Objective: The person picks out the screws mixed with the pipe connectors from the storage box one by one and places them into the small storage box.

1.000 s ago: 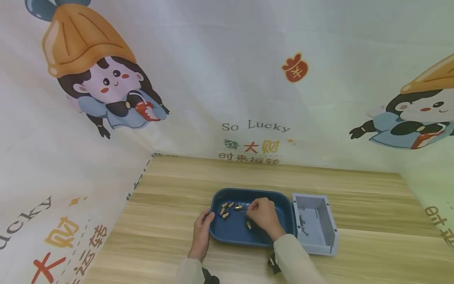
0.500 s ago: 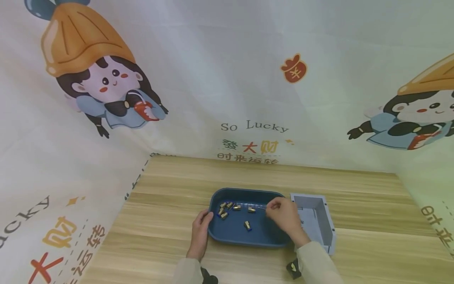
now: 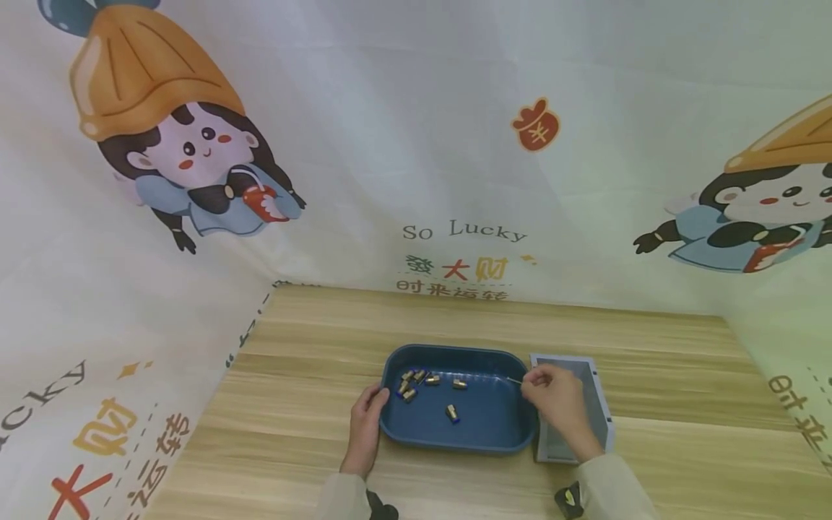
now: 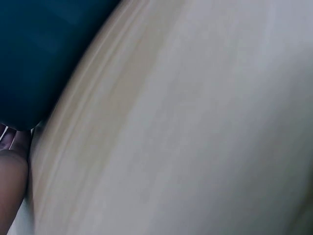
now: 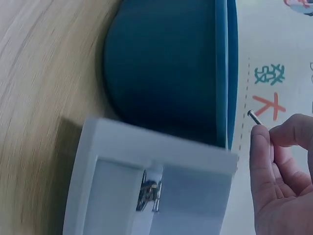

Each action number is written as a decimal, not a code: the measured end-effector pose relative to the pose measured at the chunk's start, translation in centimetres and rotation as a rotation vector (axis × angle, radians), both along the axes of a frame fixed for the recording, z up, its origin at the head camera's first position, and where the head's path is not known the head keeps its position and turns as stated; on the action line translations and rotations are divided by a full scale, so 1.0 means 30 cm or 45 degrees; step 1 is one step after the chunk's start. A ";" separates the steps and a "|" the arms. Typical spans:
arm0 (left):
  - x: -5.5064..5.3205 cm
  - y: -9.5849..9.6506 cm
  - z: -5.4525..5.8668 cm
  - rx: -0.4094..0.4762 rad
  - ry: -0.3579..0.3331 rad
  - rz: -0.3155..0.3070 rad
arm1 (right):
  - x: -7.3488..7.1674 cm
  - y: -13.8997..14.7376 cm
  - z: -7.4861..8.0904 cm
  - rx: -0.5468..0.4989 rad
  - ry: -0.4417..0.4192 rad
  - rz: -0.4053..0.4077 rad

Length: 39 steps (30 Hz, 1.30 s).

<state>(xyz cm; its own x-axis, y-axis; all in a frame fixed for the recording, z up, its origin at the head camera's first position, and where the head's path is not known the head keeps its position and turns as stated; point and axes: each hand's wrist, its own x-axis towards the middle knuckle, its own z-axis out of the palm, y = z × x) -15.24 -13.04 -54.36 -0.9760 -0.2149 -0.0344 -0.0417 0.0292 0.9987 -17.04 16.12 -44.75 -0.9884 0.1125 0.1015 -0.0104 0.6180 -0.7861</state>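
Note:
My left hand (image 3: 364, 432) grips the left end of the blue tray (image 3: 487, 427), thumb at the rim and fingers along the outer wall. In the left wrist view only part of that hand shows beside the tray. Several brass fittings lie in the tray, most of them bunched at the left, with one fitting (image 3: 452, 413) near the middle. My right hand (image 3: 560, 406) pinches a thin metal screw (image 5: 254, 117) between thumb and forefinger, its head pointing away from the fingertips. That hand is above the tray's right rim and the grey box (image 3: 602, 393), covering part of the box.
Against the tray's right end stands the grey box, with several loose screws (image 5: 148, 192) inside. Both containers are on a wood-grain table (image 3: 325, 339). A printed cloth (image 3: 364, 130) hangs behind and on both sides of the table.
My right hand has moved right with the screw, from over the middle of the tray to its right rim and the grey box. A fitting formerly behind that hand now shows. The left hand stays put.

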 end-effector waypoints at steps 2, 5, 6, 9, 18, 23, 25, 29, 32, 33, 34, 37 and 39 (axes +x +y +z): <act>-0.001 0.001 0.004 0.015 -0.022 -0.002 | 0.001 0.017 0.000 0.026 -0.014 -0.021; -0.006 0.002 0.010 0.027 -0.090 -0.005 | 0.005 0.044 -0.002 0.037 -0.028 -0.040; -0.006 0.002 0.011 0.027 -0.108 -0.008 | 0.005 0.054 -0.005 0.033 -0.027 -0.045; -0.006 0.003 0.019 0.033 -0.141 -0.013 | 0.007 0.078 -0.013 0.016 -0.013 -0.065; -0.002 0.003 0.024 0.022 -0.113 -0.020 | 0.019 0.127 -0.053 0.015 -0.015 -0.113; -0.002 0.005 0.024 0.027 -0.117 -0.018 | 0.024 0.143 -0.068 0.021 -0.042 -0.142; -0.003 0.003 0.021 0.025 -0.122 -0.016 | 0.023 0.144 -0.073 0.040 -0.025 -0.144; -0.010 -0.001 0.016 0.027 -0.132 -0.022 | 0.020 0.138 -0.087 0.111 0.018 -0.139; -0.013 -0.003 0.012 0.020 -0.134 -0.022 | 0.022 0.133 -0.101 0.172 0.033 -0.132; -0.013 -0.003 0.011 0.016 -0.131 -0.022 | 0.024 0.131 -0.106 0.187 0.031 -0.127; -0.013 -0.002 0.010 0.013 -0.128 -0.021 | 0.027 0.131 -0.112 0.202 0.026 -0.123; -0.009 -0.002 0.010 -0.002 -0.097 -0.018 | 0.036 0.130 -0.126 0.236 -0.001 -0.117; -0.005 -0.004 0.010 -0.003 -0.061 -0.019 | 0.040 0.130 -0.134 0.252 -0.022 -0.113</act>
